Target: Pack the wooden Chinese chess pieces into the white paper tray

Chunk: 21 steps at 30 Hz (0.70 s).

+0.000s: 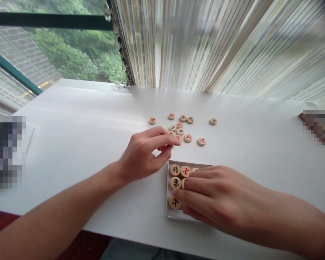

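Note:
An open white box (167, 209) near the front of the table holds wooden xiangqi pieces in rows; a black-marked one (175, 183) and a red-marked one (186, 171) show. Over its right part lies my right hand (219, 195), hiding what is under the palm. Its fingertip and thumb close around a black-marked xiangqi piece (174, 202) at the box's near left. My left hand (148, 150) reaches over the loose pieces beyond the box. Its index finger is stretched out beside a red-marked piece (178, 138), with a gap to the thumb.
More loose pieces lie scattered behind, among them a red one (152, 120), a black one (213, 121) and a red one (202, 141). A brown object (321, 131) is at the right edge. String curtains (178, 43) and a window border the white table (83, 144).

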Each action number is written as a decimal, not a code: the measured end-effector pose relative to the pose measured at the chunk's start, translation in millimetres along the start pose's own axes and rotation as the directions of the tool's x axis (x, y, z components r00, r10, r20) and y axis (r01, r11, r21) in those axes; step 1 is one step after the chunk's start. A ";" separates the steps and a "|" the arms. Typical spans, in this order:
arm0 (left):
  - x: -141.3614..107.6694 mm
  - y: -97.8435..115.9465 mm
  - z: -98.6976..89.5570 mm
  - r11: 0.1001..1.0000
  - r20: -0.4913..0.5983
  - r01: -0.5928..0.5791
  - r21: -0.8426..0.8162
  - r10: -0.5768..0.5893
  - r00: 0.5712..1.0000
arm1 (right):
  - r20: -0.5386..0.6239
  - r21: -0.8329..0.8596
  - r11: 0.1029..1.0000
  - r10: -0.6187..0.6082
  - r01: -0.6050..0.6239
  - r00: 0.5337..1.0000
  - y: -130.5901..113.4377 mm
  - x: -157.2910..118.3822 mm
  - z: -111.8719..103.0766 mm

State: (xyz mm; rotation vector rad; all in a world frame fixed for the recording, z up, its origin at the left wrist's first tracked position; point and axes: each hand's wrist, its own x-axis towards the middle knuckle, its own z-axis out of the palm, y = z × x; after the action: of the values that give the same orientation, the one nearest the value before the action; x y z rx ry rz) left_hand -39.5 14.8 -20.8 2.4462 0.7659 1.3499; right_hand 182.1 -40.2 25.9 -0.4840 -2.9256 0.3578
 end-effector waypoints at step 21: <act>6.2 -16.3 -7.5 0.976 -0.096 0.181 0.123 -0.170 0.981 | -0.472 0.302 0.709 0.692 -0.637 0.546 91.9 -28.4 -23.7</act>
State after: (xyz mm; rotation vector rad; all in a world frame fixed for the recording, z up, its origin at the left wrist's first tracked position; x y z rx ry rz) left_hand -48.5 31.5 -19.6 2.3623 1.0973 1.3839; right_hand 240.5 39.7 21.7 -1.4309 -2.0260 0.3521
